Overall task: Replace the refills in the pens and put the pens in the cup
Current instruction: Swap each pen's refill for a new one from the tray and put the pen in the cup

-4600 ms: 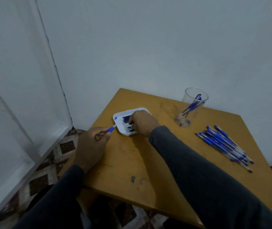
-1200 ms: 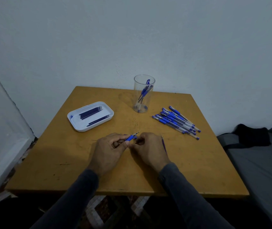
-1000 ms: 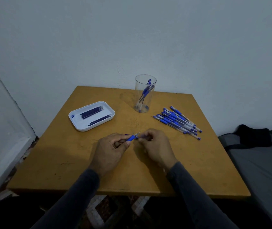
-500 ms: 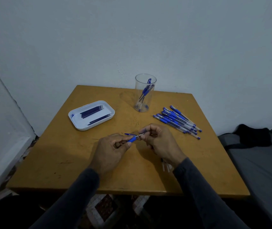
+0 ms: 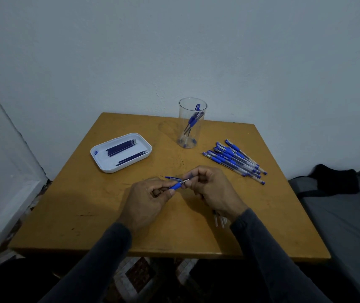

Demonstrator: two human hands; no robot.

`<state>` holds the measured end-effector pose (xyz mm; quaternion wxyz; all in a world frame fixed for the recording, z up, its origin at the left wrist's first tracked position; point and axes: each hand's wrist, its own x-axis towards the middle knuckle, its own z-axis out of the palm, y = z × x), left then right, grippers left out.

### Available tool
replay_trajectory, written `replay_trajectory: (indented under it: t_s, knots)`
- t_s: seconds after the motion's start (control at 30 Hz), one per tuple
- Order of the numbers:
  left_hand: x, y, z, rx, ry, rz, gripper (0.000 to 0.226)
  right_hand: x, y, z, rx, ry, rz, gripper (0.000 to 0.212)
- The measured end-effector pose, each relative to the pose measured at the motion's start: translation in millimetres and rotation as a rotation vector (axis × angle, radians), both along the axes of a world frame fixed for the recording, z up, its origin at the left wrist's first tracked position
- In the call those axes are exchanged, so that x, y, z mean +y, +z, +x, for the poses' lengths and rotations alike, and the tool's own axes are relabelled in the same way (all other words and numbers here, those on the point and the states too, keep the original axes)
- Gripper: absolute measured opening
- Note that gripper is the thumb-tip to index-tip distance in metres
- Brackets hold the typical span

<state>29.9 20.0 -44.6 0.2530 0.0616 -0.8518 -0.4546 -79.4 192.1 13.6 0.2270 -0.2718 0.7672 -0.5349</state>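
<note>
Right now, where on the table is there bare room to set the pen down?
Bare wood lies between the white tray and the near edge, left of the left hand; also right of the right hand, below the pen pile. Crowded: around the cup and the small pale parts by the right wrist.

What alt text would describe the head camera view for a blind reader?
Two hands work on a blue pen: the left hand holds it, the right hand pinches its tip. Behind stand a clear cup, a white tray and loose pens.
</note>
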Motion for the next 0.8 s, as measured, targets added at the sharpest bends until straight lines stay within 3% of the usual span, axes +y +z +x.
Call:
replay_trajectory:
  t_s: [0.1, 0.23, 0.4, 0.57, 0.7, 0.73, 0.8]
  knots:
    - [-0.1, -0.8, 0.1, 0.007, -0.002, 0.016, 0.028, -0.4, -1.1, -1.2, 0.018, -0.005, 0.033, 0.01]
    - [0.3, -2.0, 0.0, 0.007, -0.013, 0.036, 0.03, -1.7, -2.4, -1.7, 0.124, -0.055, 0.117, 0.048]
    - [1.7, 0.8, 0.5, 0.018, -0.01, 0.029, 0.029, 2.4, 0.4, -3.6, -0.016, 0.048, 0.014, 0.007]
    - [0.9, 0.4, 0.8, 0.006, -0.002, 0.008, 0.029, -3.6, -1.4, -2.3, 0.156, -0.033, 0.158, 0.046]
    - [1.6, 1.5, 1.3, 0.006, -0.005, 0.027, 0.029, -1.1, -1.9, -4.5, 0.063, 0.057, 0.082, 0.008]
    - [1.9, 1.6, 1.5, 0.002, -0.005, 0.028, 0.029, -0.9, -2.0, -4.3, 0.066, 0.059, 0.086, 0.006]
    - [1.3, 0.9, 1.4, -0.001, 0.006, 0.035, 0.029, -2.7, -3.5, -4.3, 0.135, 0.016, 0.153, 0.023]
